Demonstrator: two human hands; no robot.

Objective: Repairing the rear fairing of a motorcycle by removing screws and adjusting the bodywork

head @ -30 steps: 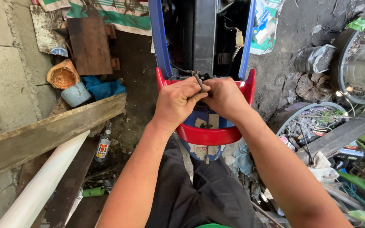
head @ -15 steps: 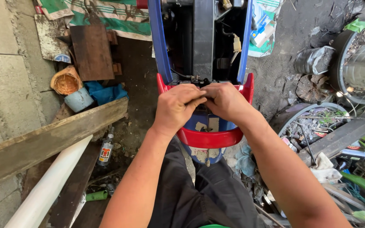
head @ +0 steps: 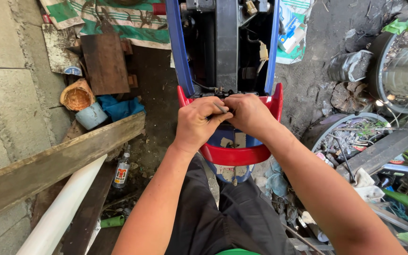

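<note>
Place: over the open rear of a motorbike body (head: 178, 52) with blue side panels and a red tail piece (head: 234, 155), both hands meet at its back edge.
Left hand (head: 198, 123): grip curled narrow around a thin grey metal rod (head: 221, 108), seemingly a small tool; only a short stretch shows between the fingers.
Right hand (head: 249, 112): fingers closed, touching the left hand; what it pinches is hidden, so I cannot tell.
Handling: rod looks stiff, light and slim, likely slippery; best taken near its hidden lower end, close to the palm.
Axis: long axis runs diagonally, upper end pointing up-left toward the bike's black centre frame (head: 226, 45).
Surroundings: wooden plank (head: 57, 163), white pipe (head: 64, 212) and small bottle (head: 121, 172) lie on the ground at left.
</note>
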